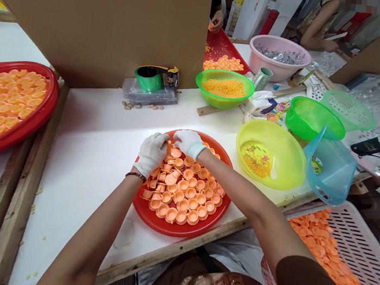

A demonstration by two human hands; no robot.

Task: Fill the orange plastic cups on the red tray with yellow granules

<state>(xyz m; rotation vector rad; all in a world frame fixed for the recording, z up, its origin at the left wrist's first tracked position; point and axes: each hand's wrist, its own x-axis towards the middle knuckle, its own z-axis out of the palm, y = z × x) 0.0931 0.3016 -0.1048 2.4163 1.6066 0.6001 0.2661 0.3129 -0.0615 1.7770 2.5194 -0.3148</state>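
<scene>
A round red tray (178,230) stands before me at the table's front edge, covered with small orange toy cups (191,192). Most cups in its front and right part sit upright in close rows; several at the left lie tilted. My left hand (152,154), in a white glove, is over the tray's left rear, fingers curled down at the orange cups. Beside it, my gloved right hand (188,143) reaches over the rear rim with bent fingers. The fingertips of both hands are partly hidden, so what they pinch does not show clearly.
Left stands another red tray (49,110) of orange pieces. Behind are a cardboard wall (122,21) and a green tape roll (148,79). Rightward are a yellow bowl (287,174), a blue scoop (337,176) and a green bowl (209,99). A crate (366,236) stands below; co-workers sit beyond.
</scene>
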